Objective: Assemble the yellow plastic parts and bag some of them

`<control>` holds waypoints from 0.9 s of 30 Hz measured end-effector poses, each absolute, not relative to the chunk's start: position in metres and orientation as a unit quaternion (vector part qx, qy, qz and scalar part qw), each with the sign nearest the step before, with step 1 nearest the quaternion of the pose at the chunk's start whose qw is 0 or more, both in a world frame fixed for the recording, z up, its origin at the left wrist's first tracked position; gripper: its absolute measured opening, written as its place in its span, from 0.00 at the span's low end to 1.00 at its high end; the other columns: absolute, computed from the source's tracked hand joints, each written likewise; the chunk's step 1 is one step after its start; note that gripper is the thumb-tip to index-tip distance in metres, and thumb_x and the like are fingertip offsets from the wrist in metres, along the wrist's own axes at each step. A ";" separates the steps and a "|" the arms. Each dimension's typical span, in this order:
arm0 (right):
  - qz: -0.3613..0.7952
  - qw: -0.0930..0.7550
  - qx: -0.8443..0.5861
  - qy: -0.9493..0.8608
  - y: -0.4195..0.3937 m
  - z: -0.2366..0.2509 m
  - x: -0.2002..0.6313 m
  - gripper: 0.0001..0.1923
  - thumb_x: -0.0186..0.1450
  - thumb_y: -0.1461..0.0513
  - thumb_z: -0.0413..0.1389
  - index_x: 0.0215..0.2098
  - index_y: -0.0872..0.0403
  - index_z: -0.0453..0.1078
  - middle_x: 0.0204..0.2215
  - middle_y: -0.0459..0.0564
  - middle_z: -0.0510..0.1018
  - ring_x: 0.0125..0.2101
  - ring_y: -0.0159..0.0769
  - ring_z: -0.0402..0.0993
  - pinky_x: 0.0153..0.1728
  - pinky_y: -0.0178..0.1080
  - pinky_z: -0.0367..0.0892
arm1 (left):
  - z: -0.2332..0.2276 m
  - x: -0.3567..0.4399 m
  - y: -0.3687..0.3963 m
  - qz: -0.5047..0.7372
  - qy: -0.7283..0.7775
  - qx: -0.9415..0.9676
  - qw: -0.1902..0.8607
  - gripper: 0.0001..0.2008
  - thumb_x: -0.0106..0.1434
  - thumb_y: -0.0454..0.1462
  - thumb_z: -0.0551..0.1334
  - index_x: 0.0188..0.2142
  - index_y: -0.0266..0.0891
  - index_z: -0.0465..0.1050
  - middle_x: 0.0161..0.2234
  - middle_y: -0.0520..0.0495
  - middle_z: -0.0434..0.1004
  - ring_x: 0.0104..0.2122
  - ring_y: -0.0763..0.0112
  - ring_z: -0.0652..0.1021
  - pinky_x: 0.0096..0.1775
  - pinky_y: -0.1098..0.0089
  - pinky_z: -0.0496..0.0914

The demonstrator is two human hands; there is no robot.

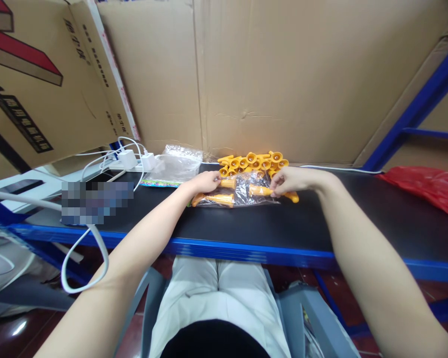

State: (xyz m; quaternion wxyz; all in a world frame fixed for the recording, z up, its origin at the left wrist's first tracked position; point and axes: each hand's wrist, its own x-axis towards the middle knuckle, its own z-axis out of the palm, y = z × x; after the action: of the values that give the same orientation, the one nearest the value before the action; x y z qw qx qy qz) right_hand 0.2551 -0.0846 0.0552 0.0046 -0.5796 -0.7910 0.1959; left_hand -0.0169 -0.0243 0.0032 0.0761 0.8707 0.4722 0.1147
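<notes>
A clear plastic bag (242,196) lies flat on the black tabletop with a few orange-yellow, funnel-shaped plastic pieces (218,200) showing in it. My left hand (208,182) is closed at the bag's left part, by the narrow end of one piece. At the right end, my right hand (289,180) pinches the narrow tip of an orange funnel-shaped piece (260,191), whose wide end points left into the bag. Another orange piece (292,197) lies just under that hand. Behind the bag is a pile of the same pieces (251,160), partly hidden by my right hand.
Flat clear bags (175,166) with a colourful edge lie to the left. White chargers (127,159) and cables are beside them. A red plastic bag (429,186) sits at the right. Cardboard (283,79) stands behind; the blue shelf edge (246,251) runs in front.
</notes>
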 end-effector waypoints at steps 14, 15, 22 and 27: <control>0.093 0.059 -0.581 -0.807 -0.086 0.048 0.226 0.12 0.55 0.56 0.54 0.20 0.56 0.67 0.17 0.45 0.69 0.20 0.28 0.61 0.20 0.32 0.53 | 0.001 -0.020 -0.022 0.129 0.445 0.864 0.195 0.16 0.62 0.44 0.50 0.32 0.37 0.70 0.18 0.50 0.68 0.18 0.74 0.69 0.25 0.71 0.63; 0.089 0.062 -0.575 -0.811 -0.086 0.046 0.223 0.13 0.55 0.56 0.54 0.19 0.56 0.66 0.17 0.45 0.68 0.20 0.28 0.60 0.20 0.32 0.53 | 0.001 -0.021 -0.022 0.126 0.445 0.865 0.194 0.16 0.63 0.45 0.50 0.32 0.37 0.71 0.18 0.50 0.68 0.19 0.74 0.69 0.26 0.71 0.63; 0.107 0.058 -0.552 -0.825 -0.086 0.037 0.215 0.11 0.55 0.56 0.54 0.21 0.56 0.68 0.18 0.46 0.70 0.20 0.28 0.61 0.21 0.32 0.54 | 0.003 -0.021 -0.020 0.133 0.445 0.869 0.168 0.19 0.62 0.46 0.49 0.33 0.37 0.73 0.21 0.48 0.72 0.24 0.72 0.72 0.32 0.71 0.65; 0.117 0.050 -0.555 -0.822 -0.086 0.038 0.218 0.13 0.56 0.54 0.55 0.24 0.56 0.71 0.17 0.45 0.71 0.18 0.28 0.63 0.21 0.32 0.56 | 0.006 -0.026 -0.017 0.141 0.568 0.810 0.022 0.17 0.61 0.44 0.52 0.40 0.36 0.71 0.40 0.37 0.76 0.38 0.59 0.75 0.38 0.65 0.66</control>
State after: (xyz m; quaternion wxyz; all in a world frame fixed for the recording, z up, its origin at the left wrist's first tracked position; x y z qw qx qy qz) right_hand 0.2183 -0.0858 0.0380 0.0496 -0.5546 -0.8224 0.1167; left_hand -0.0261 -0.0171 0.0060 0.0217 0.8102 0.5684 0.1415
